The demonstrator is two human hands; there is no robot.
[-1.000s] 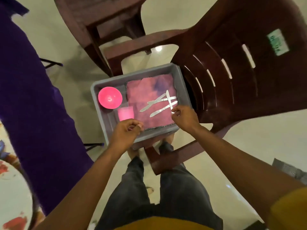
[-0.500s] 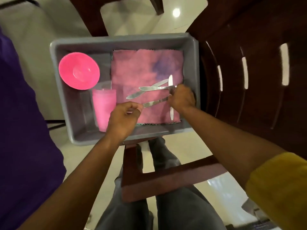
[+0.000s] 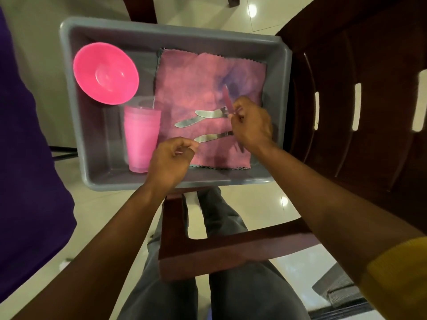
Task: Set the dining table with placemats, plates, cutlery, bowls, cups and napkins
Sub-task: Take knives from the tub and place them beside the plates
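Lifted since a moment ago, 1 knife [image 3: 227, 98] now tilts up in the right hand's [image 3: 253, 125] pinch, above 3 knives [image 3: 209, 114] lying on the pink cloth [image 3: 201, 75]. At 7 o'clock the left hand [image 3: 169, 161] hovers, fingers curled, holding nothing. Bowl [image 3: 106, 73] and cups [image 3: 141, 137] sit at 9 o'clock in the grey tub [image 3: 285, 72].
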